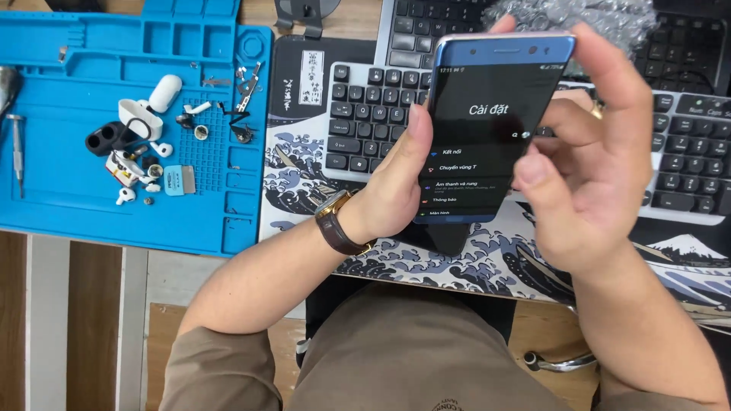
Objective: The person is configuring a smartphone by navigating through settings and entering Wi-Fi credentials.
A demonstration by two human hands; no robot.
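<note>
Left hand (392, 186): wrapped around the left edge and lower back of a smartphone (495, 125), thumb lying up along its side, a brown leather-strapped wristwatch (335, 221) with a gold-toned case on the wrist. Right hand (586, 175): fingers curled behind the phone's right edge and top corner, thumb bent inward with its tip just beside the lit screen; a ring shows on one finger. Smartphone: slim slab with a blue metallic frame, rounded corners and glossy dark glass face showing a menu of white text lines; held above the desk in front of the keyboards, long axis near upright in the view and leaning slightly, top end with earpiece slot pointing away from the person, screen facing the camera. Beneath: a black-and-white keyboard (365, 114) with raised square keys, a second keyboard (685, 152) to the right, both on a desk mat (472, 259) printed with a wave pattern. Further left: a blue silicone work mat (68, 152) with moulded compartments, carrying disassembled white earbud parts (145, 144), small screws and a screwdriver (17, 148). Top right: a crumple of clear bubble wrap (571, 15).
</note>
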